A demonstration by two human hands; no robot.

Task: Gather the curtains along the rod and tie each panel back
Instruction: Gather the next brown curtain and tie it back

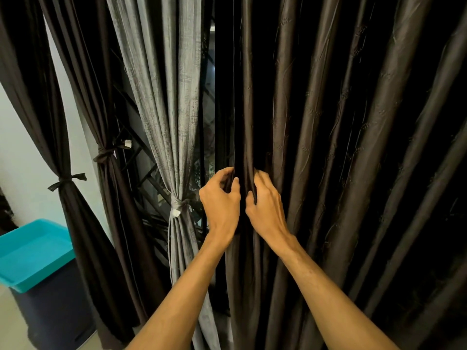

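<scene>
A wide dark brown curtain panel (341,147) hangs loose over the centre and right of the view. My left hand (221,200) grips its left edge folds, fingers curled around the cloth. Right beside it, my right hand (265,205) pinches the neighbouring folds of the same panel. To the left hangs a grey curtain panel (166,97), bound at the waist by a grey tie (178,205). Further left, two dark brown panels hang tied back: one (101,97) with a tie (104,155), the other (32,97) with a tie (67,181).
A teal plastic tub (32,253) sits on a dark bin (55,311) at the lower left, close to the tied panels. Behind the curtains a dark metal window grille (141,157) shows. A pale wall (22,160) lies at far left.
</scene>
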